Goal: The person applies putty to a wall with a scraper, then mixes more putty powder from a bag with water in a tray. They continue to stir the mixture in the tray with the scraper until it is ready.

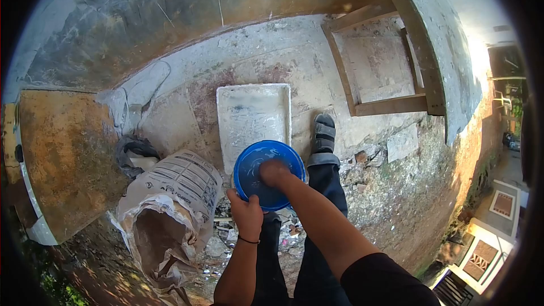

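A round blue bowl (252,164) is held in front of me, above a white rectangular tray (249,110) that lies on the stained concrete ground. My left hand (246,209) grips the bowl's near rim. My right hand (273,171) is pressed down inside the bowl, fingers bent; whether it holds anything there is hidden. My foot in a grey sandal (324,133) stands just right of the tray.
An open paper sack (170,198) with printed text sits at my left. A black rag (135,150) and a rusty flat panel (65,158) lie further left. A wooden frame (391,62) leans against the wall at right. Rubble litters the ground near my legs.
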